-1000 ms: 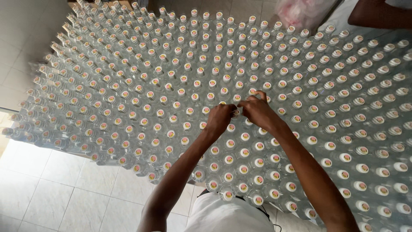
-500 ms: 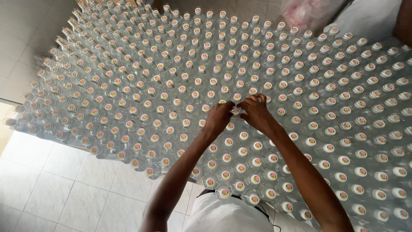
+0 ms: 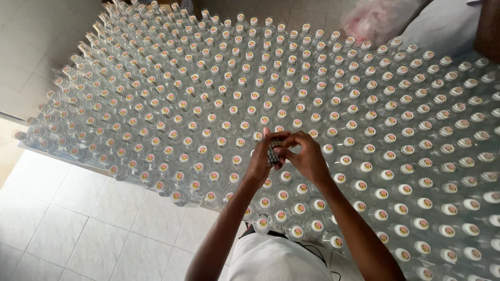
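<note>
Bottle field (image 3: 172,109): clear plastic bottles stood upright in close rows across almost the whole frame, from the upper left to the right edge, each one touching its neighbours.
Floor (image 3: 78,224): pale tiles showed at the lower left and along the left edge.
Cloth (image 3: 442,26): a light sheet lay at the upper right, with a pinkish plastic bag (image 3: 377,18) just beside it at the top.
Other person: a bare arm (image 3: 489,28) entered at the upper right corner, well apart from the work.
Left hand (image 3: 260,161): raised over the centre of the field, fingers curled narrow around a small ridged cap-like piece (image 3: 272,152).
Right hand (image 3: 307,156): met the left at the same piece, fingertips pinched on it.
Progress: judging by the rows, every visible bottle already bore a cap, so little seemed left within view; whether each was tight could not be told.
Obstacles: the packed bottles left no gap for the forearms, which reached over the near rows.
</note>
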